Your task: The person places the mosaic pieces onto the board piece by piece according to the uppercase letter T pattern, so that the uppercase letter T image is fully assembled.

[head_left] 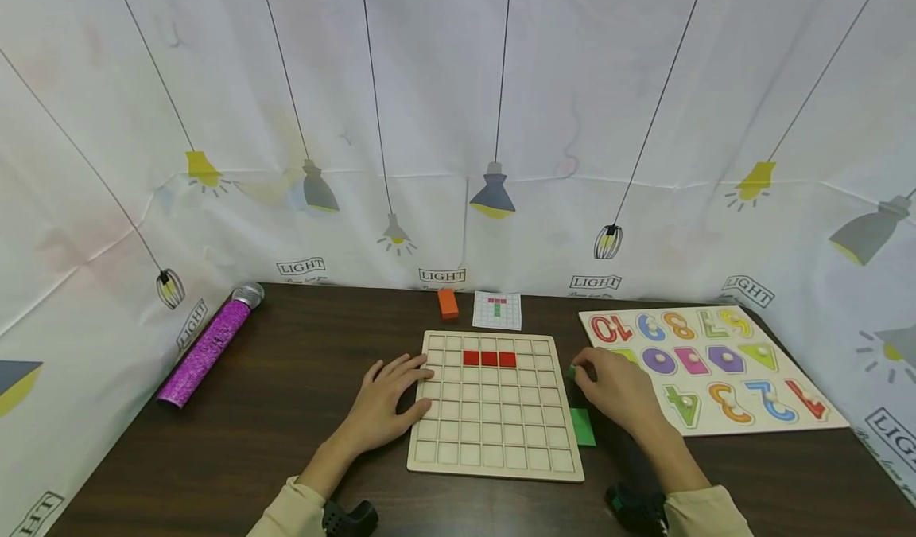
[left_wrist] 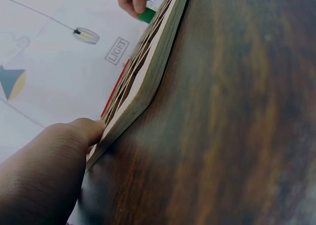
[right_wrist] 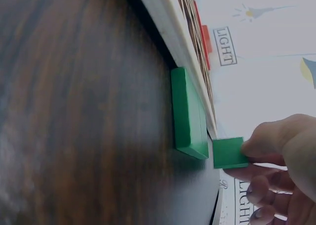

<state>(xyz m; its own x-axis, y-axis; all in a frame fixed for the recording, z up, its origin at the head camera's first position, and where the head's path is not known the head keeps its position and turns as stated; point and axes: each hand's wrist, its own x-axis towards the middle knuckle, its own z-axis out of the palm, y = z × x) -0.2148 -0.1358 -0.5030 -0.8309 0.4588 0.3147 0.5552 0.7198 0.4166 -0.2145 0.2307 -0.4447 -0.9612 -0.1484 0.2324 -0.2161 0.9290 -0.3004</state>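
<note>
the left hand (head_left: pixel 386 410) lies at the left edge of the board (head_left: pixel 490 435) in the lower middle of the head view, its fingers loosely spread and nearly straight, tips resting on the grid, grasping nothing. the right hand (head_left: pixel 621 387), right of centre, has thumb and fingers closed in a pinch on a small green tile (right_wrist: pixel 229 153), just off the board's right edge; the right wrist view shows the tile at the lower right of the frame, its other fingers curled below.

three red squares (head_left: pixel 490 359) sit side by side in the board's second row from the top. a larger green block (head_left: pixel 584 427) lies on the table (head_left: pixel 286 410) against the board's lower right side.

above the board are an orange block (head_left: pixel 448 304) and, to its right, a card (head_left: pixel 497 322) printed with a red and green t. a number puzzle (head_left: pixel 776 428) fills the right, partly behind the right hand. a purple mic (head_left: pixel 211 346) lies at left, well apart.
</note>
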